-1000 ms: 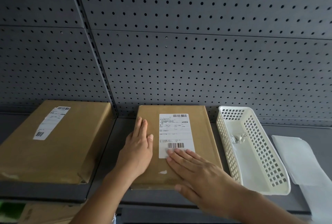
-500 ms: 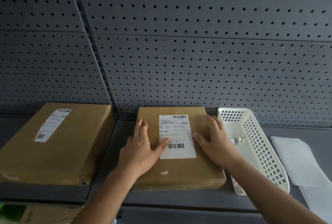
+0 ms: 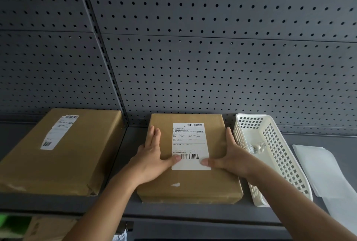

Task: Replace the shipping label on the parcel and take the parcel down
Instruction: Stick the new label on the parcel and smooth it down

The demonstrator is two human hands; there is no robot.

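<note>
A flat brown parcel (image 3: 190, 182) lies on the grey shelf (image 3: 133, 144) in the middle of the view. A white shipping label (image 3: 190, 144) with barcodes is stuck on its top face. My left hand (image 3: 152, 155) lies flat on the parcel's left part, thumb on the label's lower left corner. My right hand (image 3: 229, 155) lies along the parcel's right edge, thumb on the label's lower right corner. A small white scrap (image 3: 175, 184) sits on the parcel below the label.
A larger brown parcel (image 3: 63, 163) with its own label lies to the left. A white slotted plastic basket (image 3: 270, 155) holding crumpled paper stands right of the parcel. White paper sheets (image 3: 324, 171) lie at the far right. A perforated grey back panel rises behind.
My right hand slid from the label's bottom to the parcel's right edge, then its thumb came down onto the label's lower right corner. My left thumb moved onto the label's lower left corner.
</note>
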